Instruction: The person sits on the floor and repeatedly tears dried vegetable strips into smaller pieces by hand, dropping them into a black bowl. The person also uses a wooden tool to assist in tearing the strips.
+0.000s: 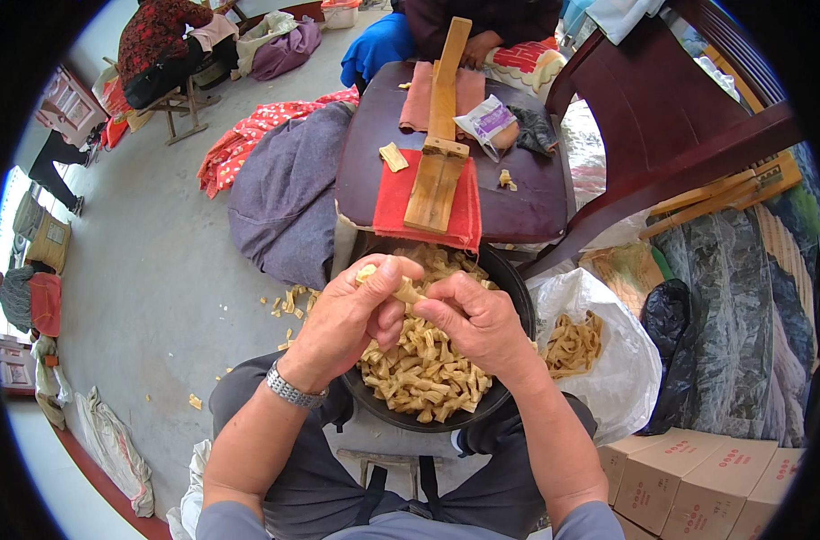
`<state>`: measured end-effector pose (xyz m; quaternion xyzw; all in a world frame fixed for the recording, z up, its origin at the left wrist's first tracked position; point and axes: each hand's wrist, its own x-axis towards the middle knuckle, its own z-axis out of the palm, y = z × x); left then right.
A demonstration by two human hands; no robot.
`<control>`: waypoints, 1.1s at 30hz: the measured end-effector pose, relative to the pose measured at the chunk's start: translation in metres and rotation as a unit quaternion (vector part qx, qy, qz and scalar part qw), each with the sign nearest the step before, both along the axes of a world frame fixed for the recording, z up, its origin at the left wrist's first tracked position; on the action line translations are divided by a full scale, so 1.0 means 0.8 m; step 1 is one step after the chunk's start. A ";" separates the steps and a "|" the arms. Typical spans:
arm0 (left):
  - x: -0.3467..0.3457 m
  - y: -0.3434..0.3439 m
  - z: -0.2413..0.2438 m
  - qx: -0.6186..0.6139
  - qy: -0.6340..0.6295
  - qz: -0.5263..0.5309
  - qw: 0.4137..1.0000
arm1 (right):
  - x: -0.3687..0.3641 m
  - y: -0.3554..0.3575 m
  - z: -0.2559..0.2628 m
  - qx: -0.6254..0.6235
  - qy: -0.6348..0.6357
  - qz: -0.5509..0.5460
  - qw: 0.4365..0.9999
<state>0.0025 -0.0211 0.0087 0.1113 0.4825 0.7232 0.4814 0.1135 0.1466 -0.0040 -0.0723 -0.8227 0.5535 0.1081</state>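
Note:
A pale yellow strip-like piece of food, perhaps a tofu-skin knot (405, 291), is held between both hands above a black basin (443, 426). My left hand (362, 304), with a metal watch at the wrist, grips its upper left end. The thumb and forefinger of my right hand (474, 320) pinch its other end. Many similar knotted pieces (426, 378) fill the basin below. Beyond it, a wooden tool with a long upright bar (437, 189) stands on a red cloth (389, 202) on the chair seat (362, 145).
A white sack with flat yellowish strips (575, 344) lies right of the basin. A wrapped snack (487, 125) rests on the chair. Grey-blue cloth (288, 189) lies to the left. Another person's hand (480, 48) is beyond the chair. Cardboard boxes (673, 472) stand at lower right.

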 end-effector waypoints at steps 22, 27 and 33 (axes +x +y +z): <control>-0.016 0.032 0.005 -0.111 0.118 0.000 0.987 | -0.005 0.010 0.002 0.083 0.045 -0.033 0.995; -0.020 0.038 -0.008 -0.117 0.113 0.013 0.987 | -0.004 0.007 0.012 0.186 0.050 -0.011 0.981; -0.028 0.042 0.000 -0.110 0.115 0.047 0.986 | -0.009 0.010 0.019 0.124 0.043 -0.035 0.991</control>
